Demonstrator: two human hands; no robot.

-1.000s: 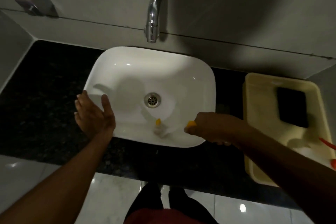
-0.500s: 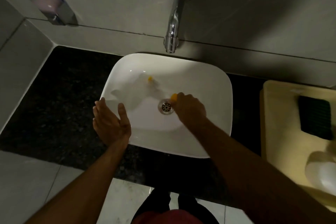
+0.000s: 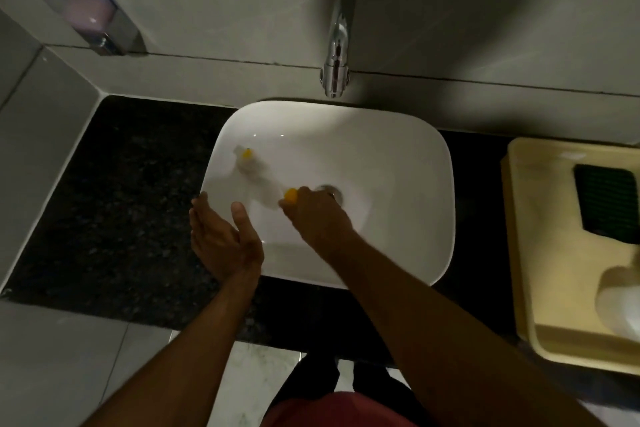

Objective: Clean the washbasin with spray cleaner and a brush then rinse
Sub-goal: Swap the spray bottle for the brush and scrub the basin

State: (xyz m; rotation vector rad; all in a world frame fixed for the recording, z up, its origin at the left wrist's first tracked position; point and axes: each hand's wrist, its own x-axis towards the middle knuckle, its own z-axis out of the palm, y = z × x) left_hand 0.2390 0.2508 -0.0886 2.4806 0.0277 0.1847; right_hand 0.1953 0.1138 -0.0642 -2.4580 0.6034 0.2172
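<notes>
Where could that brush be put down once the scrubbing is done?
The black counter left of the washbasin lies bare up to the wall. The yellow tray on the right is crowded with a dark scrubber and a white object.

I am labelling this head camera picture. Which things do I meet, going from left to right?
Soap dispenser → left hand → brush → right hand → tap → yellow tray → dark green pad.
</notes>
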